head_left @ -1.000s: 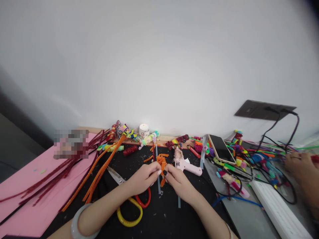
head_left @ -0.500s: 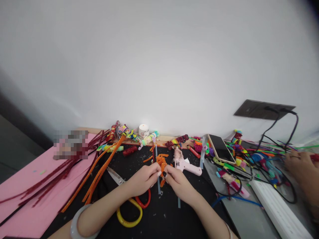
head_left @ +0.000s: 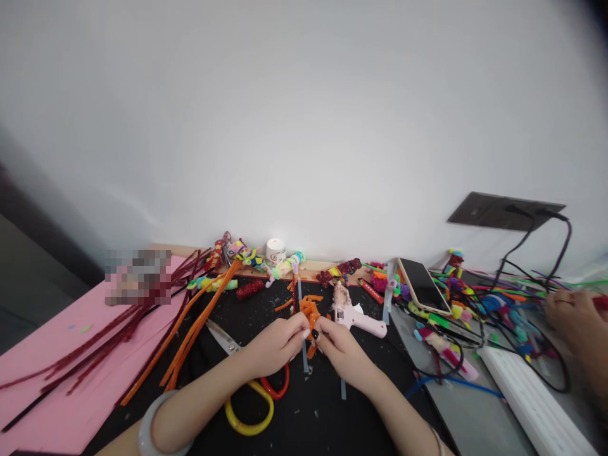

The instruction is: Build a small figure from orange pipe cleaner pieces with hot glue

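The left hand and the right hand are close together; the fingers of each are pinched narrow on a small orange fuzzy piece, which is between them over the black mat; the fingers cover its lower part, so I cannot tell its whole form. Short orange scraps lie just beyond; a translucent strip lies below the fingertips. To the right, near the right hand, rests a pale pink glue gun; to the left are the scissors – the left forearm passes over them, with the yellow and red handles nearer to the person. Further left, long orange stems lie beside dark red stems, which spread on a pink sheet; by the wall stands a white cup. On the right are a phone, a white power strip and – at the edge – another person's hand.
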A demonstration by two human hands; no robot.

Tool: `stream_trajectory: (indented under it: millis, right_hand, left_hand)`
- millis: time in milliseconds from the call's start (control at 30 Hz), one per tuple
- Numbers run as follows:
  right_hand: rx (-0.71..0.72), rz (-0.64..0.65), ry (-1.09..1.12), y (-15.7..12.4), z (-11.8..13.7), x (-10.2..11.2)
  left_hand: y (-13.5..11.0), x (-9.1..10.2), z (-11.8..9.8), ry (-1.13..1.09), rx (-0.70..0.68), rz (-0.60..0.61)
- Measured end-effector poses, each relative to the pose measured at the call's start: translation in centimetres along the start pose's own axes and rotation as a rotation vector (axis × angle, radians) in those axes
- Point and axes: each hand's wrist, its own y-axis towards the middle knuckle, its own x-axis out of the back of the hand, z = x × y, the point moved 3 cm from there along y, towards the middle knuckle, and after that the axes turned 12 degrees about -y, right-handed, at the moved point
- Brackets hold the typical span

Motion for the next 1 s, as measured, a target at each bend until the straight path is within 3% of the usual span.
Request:
stream_trajectory:
  millis: [1000]
  right_hand:
    - [-0.008, 0.008, 0.009, -0.04, 0.03, -0.09]
  left_hand:
    - [0.00, -0.12, 0.14, 0.022, 0.004, 0.011]
